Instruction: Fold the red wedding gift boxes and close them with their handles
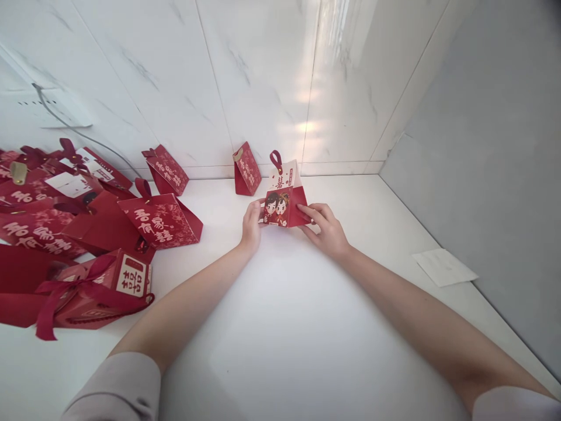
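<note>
Between my two hands, near the back of the white table (272,304), is a red and white paper gift box (277,206) with two cartoon figures on its front and a dark red ribbon loop (276,159) on top. My left hand (251,225) grips its left side, with the fingertips partly hidden behind it. My right hand (326,228) holds the right side, fingers on the plain red panel and thumb low near the base. Just behind and to the left stands another red gift box (248,169), wedge-shaped with pale lettering, touched by neither hand.
Several red gift boxes crowd the left side, including one with lettering (163,221), one near the wall (169,169) and a ribbon-tied box (103,292). A grey cable (83,135) runs down the marbled wall. A white paper (445,267) lies by the grey panel (491,146) at right.
</note>
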`<state>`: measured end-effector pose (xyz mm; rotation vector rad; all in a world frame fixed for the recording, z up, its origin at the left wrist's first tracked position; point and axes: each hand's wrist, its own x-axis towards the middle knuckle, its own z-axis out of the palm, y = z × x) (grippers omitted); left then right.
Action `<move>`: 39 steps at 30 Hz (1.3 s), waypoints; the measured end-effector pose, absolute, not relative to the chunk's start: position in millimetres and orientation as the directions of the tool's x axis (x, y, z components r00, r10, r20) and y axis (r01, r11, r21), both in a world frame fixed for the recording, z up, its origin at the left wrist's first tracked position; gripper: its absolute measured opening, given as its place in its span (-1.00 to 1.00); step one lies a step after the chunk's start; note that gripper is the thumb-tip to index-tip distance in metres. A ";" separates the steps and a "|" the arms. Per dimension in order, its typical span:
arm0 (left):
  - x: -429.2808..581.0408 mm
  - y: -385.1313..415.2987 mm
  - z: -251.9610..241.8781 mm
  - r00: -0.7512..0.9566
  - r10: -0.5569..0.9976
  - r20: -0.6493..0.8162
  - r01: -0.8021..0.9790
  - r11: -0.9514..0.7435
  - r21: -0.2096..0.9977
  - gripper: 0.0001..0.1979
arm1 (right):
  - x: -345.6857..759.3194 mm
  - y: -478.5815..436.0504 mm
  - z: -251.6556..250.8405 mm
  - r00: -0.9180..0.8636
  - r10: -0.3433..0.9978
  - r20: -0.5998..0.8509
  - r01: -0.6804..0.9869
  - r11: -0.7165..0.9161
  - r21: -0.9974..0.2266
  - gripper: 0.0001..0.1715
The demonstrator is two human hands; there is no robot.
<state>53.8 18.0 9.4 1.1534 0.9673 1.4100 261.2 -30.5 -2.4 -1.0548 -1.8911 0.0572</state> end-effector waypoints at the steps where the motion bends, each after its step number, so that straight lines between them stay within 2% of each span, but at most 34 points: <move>1: 55.1 16.0 10.3 0.047 0.984 0.174 -0.236 -0.159 0.959 -0.47 | 261.1 -30.5 -3.2 -0.196 0.674 0.712 0.649 0.634 -0.421 -0.51; 4: 57.5 10.7 12.4 0.171 0.945 0.277 -0.299 -0.218 0.929 -0.35 | 259.8 -31.8 -4.5 -0.246 0.615 0.749 0.655 0.675 -0.339 -0.52; 7: 57.5 7.2 14.5 0.227 0.917 0.328 -0.302 -0.254 0.919 -0.31 | 257.8 -33.8 -3.9 -0.308 0.579 0.755 0.643 0.712 -0.283 -0.41; 10: 56.7 6.8 14.4 0.229 0.924 0.307 -0.299 -0.233 0.925 -0.34 | 257.7 -35.3 -2.4 -0.319 0.613 0.723 0.622 0.711 -0.328 -0.30; 13: 56.7 9.5 10.3 0.242 0.924 0.296 -0.273 -0.228 0.935 -0.40 | 259.0 -35.7 -0.3 -0.330 0.630 0.703 0.606 0.712 -0.354 -0.28; 19: 57.9 13.2 3.2 0.267 0.919 0.289 -0.333 -0.194 0.923 -0.55 | 258.5 -35.3 5.5 -0.410 0.563 0.718 0.590 0.764 -0.262 -0.27; 26: 61.6 8.2 7.9 0.236 0.946 0.222 -0.411 -0.109 0.905 -0.48 | 257.5 -36.4 5.5 -0.411 0.640 0.649 0.601 0.726 -0.335 -0.30; 31: 62.1 9.0 8.4 0.208 0.954 0.217 -0.427 -0.111 0.898 -0.45 | 259.2 -34.0 3.3 -0.369 0.673 0.641 0.584 0.704 -0.404 -0.29; 34: 58.6 8.7 13.5 0.241 0.964 0.117 -0.427 -0.003 0.904 -0.36 | 259.7 -33.3 5.4 -0.349 0.656 0.669 0.587 0.710 -0.390 -0.28; 37: 56.6 3.5 23.2 0.405 0.914 -0.025 -0.414 0.208 0.886 -0.21 | 259.4 -34.2 8.3 -0.342 0.663 0.666 0.589 0.704 -0.398 -0.29; 39: 57.6 -2.0 28.8 0.518 0.852 -0.071 -0.415 0.323 0.851 -0.15 | 259.4 -35.0 9.1 -0.331 0.676 0.659 0.572 0.699 -0.429 -0.29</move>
